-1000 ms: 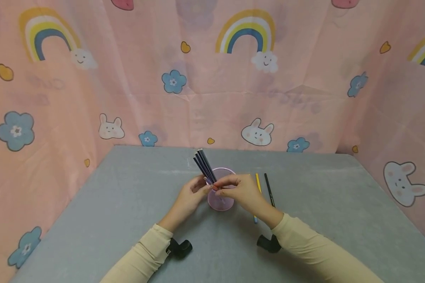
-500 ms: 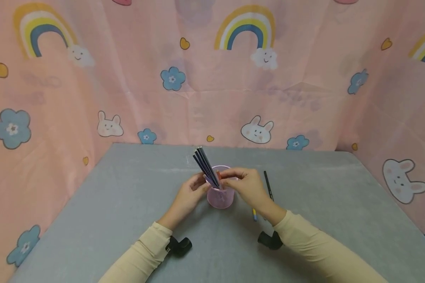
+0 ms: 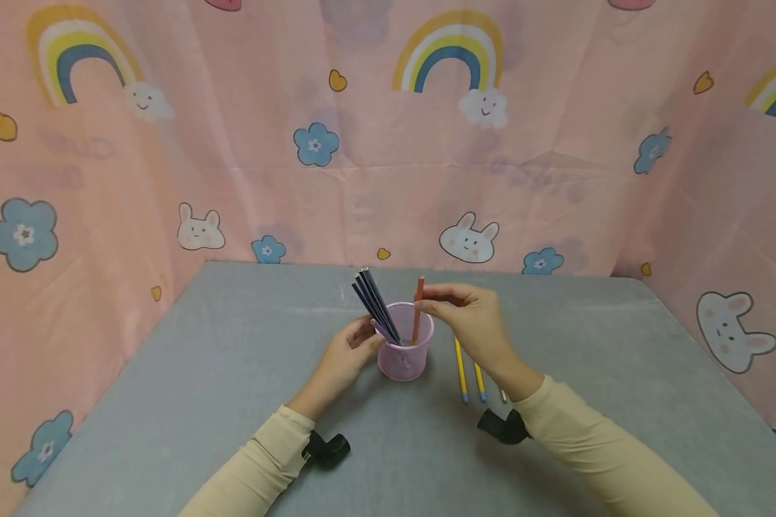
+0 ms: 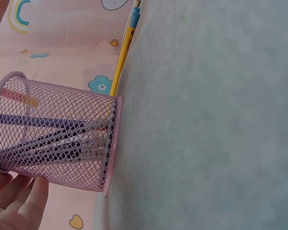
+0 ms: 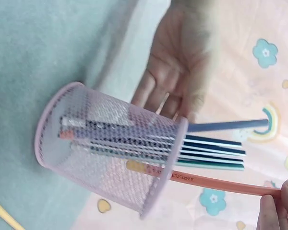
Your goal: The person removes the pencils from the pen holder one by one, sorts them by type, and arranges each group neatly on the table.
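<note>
Half a second on, the right hand [image 3: 473, 319] is higher, fingers pinching one orange pencil [image 3: 417, 327], nearly upright, yellow end down inside the pink mesh cup [image 3: 403, 366]. The left hand's [image 3: 341, 359] fingers hold the cup. Several dark pencils [image 3: 373, 303] lean left; two yellow pencils [image 3: 460, 372] lie on the bench [image 3: 168, 431].
</note>
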`<state>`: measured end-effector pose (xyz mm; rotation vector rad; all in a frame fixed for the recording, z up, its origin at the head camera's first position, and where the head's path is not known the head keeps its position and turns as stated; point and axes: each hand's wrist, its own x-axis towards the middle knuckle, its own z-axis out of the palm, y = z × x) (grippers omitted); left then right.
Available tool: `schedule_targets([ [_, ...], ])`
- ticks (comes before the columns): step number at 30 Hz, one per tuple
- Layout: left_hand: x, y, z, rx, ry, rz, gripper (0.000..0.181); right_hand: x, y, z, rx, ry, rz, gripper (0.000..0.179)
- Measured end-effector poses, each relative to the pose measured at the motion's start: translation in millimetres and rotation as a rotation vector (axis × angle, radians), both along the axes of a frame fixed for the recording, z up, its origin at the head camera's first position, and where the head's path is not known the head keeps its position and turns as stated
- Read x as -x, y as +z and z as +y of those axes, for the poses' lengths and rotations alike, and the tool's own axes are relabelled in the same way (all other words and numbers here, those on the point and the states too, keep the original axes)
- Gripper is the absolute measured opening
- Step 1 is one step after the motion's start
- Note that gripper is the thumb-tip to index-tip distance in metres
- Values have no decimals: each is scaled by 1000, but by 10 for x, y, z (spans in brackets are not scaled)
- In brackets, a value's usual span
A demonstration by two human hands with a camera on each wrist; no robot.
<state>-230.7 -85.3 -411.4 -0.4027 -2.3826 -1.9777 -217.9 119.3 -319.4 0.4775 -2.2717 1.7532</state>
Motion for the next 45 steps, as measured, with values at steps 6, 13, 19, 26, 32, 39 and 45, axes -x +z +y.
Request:
schedule_targets([
  [6, 38, -51, -14, -21, 1, 7, 47, -3, 112, 36, 44, -19, 49, 25],
  [13, 50, -56, -23, -12, -9, 20, 47, -25, 205, 99, 84, -65, 65, 30],
  [19, 46, -68, -26, 4, -17, 19, 50, -54, 283, 153, 105, -109, 65, 32],
  [26, 41, -61, -27, -3, -10, 11, 50, -42, 309, 219, 204, -74, 38, 32],
  [32, 44, -49, -11, -19, -16, 13, 48, -19, 302, 339, 245, -60, 48, 32],
  [39, -24, 30, -5, -20, -9, -8, 45, -3, 221, 509, 179, -83, 21, 33],
  [45, -112, 200, 9, -10, -24, -5, 45, 51, 146, 647, 128, -109, -8, 36],
])
